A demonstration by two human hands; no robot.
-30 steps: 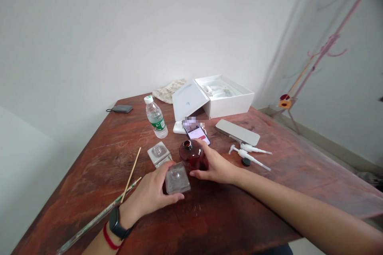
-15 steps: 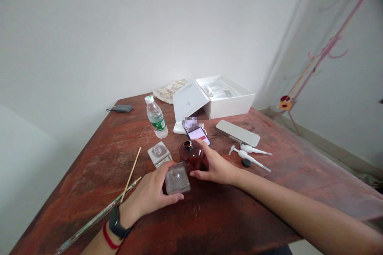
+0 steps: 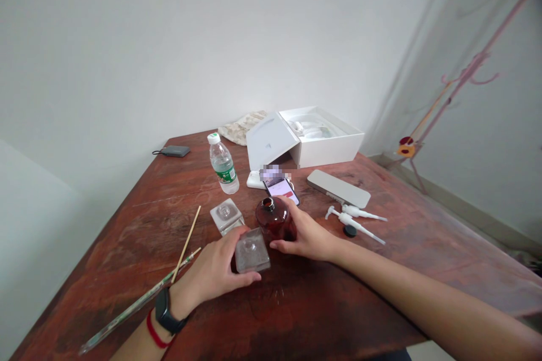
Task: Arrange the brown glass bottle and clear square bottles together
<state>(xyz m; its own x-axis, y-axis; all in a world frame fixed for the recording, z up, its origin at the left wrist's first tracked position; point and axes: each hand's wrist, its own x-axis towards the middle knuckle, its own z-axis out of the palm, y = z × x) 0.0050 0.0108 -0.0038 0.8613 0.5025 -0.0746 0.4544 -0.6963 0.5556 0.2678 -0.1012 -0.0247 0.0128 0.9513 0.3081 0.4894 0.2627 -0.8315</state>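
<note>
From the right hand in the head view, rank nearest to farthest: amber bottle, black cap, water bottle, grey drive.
1. amber bottle: in the right hand.
2. black cap: just right of it.
3. water bottle: back left.
4. grey drive: far left edge.

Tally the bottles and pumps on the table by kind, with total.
Square clear glass bottles: 2
Round amber bottle: 1
Plastic water bottle: 1
White pump dispensers: 2
Total: 6
</note>
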